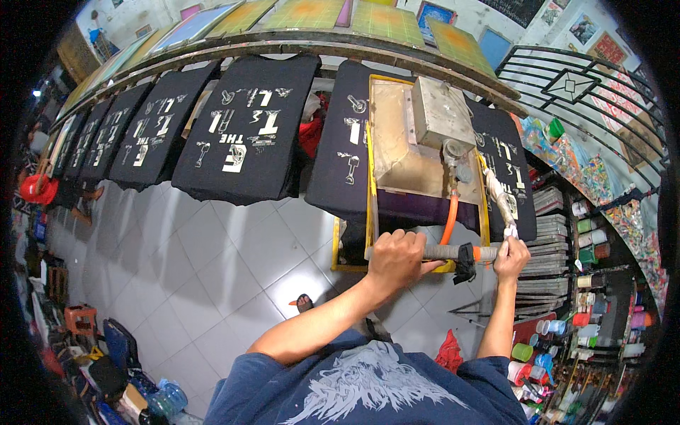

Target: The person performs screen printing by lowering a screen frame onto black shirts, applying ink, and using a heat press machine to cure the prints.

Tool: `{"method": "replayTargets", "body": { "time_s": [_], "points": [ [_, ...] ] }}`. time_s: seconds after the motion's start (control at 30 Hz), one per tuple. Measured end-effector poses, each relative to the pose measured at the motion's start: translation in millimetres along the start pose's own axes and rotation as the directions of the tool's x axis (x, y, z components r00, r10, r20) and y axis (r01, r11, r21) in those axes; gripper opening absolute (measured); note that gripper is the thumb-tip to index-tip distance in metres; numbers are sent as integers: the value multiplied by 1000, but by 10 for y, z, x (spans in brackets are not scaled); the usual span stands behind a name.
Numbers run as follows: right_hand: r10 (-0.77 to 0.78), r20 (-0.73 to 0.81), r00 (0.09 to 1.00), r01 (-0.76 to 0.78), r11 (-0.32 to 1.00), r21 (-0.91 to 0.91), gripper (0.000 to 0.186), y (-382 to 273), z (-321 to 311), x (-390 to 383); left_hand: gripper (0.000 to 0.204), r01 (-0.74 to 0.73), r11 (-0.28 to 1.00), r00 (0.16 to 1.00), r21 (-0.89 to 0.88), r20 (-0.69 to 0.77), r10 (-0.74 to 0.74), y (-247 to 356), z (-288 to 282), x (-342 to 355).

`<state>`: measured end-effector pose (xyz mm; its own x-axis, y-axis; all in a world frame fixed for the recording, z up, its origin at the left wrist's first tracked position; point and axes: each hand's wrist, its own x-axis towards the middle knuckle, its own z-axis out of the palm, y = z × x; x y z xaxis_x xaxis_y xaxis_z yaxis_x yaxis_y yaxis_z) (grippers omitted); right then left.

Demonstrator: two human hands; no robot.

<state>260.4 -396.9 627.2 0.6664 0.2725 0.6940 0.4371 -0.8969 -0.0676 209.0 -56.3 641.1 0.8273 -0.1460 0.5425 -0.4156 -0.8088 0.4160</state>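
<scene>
A boxy metal heater with a broad tan metal panel stands in a yellow frame over a black printed T-shirt. An orange hose runs down from its fitting. My left hand is closed around the grey-wrapped handle bar along the frame's near side. At the bar's right end, my right hand is closed on the lower end of a rod wrapped in whitish material. A black cloth strip hangs from the bar between my hands.
More black T-shirts with white prints lie on boards in a row leftward. Printing screens lean behind a long rail. Stacked frames and shelves of ink tubs stand at right. A person in red is far left.
</scene>
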Motion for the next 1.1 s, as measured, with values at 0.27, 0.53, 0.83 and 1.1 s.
{"method": "replayTargets", "body": {
  "time_s": [0.27, 0.53, 0.83, 1.1],
  "points": [
    [23, 31, 999, -21, 999, -49, 24, -10, 16, 12, 61, -53, 998, 995, 22, -85, 55, -89, 98, 34],
    [53, 4, 999, -53, 997, -52, 28, -243, -15, -21, 57, -17, 999, 998, 48, -64, 20, -176, -125, 10],
    [72, 61, 996, -74, 997, 26, 34, -713, -294, -279, 60, 91, 991, 993, 94, 62, -97, -31, -519, -402],
    [-36, 74, 997, 29, 995, 93, 28, -651, -447, -537, 63, 167, 972, 983, 167, 52, -178, 441, -814, -852]
  ]
}}
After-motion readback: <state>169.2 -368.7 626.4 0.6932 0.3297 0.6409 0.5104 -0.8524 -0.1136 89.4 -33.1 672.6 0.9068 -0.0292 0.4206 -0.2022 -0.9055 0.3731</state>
